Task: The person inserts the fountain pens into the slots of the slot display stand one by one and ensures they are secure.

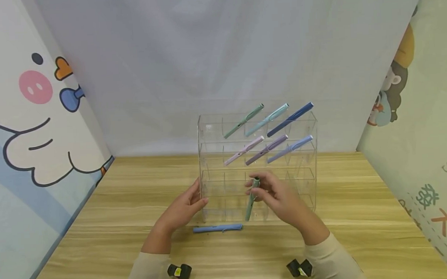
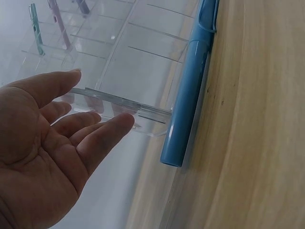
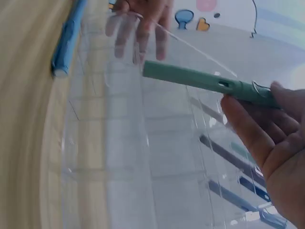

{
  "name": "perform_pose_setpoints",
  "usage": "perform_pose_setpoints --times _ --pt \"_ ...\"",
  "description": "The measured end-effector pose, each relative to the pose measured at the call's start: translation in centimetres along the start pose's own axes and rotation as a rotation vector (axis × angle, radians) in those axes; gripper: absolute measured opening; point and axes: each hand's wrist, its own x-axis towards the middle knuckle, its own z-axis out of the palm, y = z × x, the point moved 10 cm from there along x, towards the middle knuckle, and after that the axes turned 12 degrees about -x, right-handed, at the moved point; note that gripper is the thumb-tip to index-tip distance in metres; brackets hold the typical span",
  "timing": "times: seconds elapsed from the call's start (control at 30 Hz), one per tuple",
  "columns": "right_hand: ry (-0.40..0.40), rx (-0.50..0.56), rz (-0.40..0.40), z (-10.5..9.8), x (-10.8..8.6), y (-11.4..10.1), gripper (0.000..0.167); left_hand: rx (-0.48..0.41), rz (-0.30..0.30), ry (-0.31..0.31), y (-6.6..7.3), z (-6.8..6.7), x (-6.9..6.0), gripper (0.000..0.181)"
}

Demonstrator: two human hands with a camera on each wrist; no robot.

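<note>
A transparent multi-tier pen rack stands on the table. My left hand is at its left side, its extended fingers touching the clear side wall. Between thumb and fingers, my right hand pinches a green pen near its capped end, in front of the rack's lower tiers; the other end points down. A blue pen lies flat on the table along the rack's front. Green, light blue and dark blue pens lean in the top tier. Pink, purple and periwinkle pens lean below them.
The wooden table runs back to a pale curtain. Cartoon-printed panels stand at the left and right. Black devices are worn at the left wrist and right wrist.
</note>
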Motion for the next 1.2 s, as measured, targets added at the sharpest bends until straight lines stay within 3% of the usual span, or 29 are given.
perform_pose_setpoints --times 0.27,0.5,0.7,0.97,1.2 --pt "0.407 0.247 -0.046 -5.8 -0.6 1.5 0.038 0.008 -0.002 0.002 0.1 -0.1 -0.1 0.075" --pt "0.627 0.391 -0.089 -7.3 -1.4 2.7 0.038 0.007 0.008 -0.005 0.3 0.0 -0.1 0.074" --pt "0.662 0.446 -0.154 -6.3 -1.2 3.1 0.04 -0.001 0.013 -0.004 0.4 0.0 0.0 0.073" --pt "0.607 0.315 -0.033 -4.8 -1.2 3.7 0.034 -0.002 0.028 -0.013 0.4 0.1 0.1 0.075" --pt "0.572 0.298 -0.015 -4.4 -1.1 3.9 0.03 -0.009 0.026 -0.018 0.5 0.3 0.0 0.074"
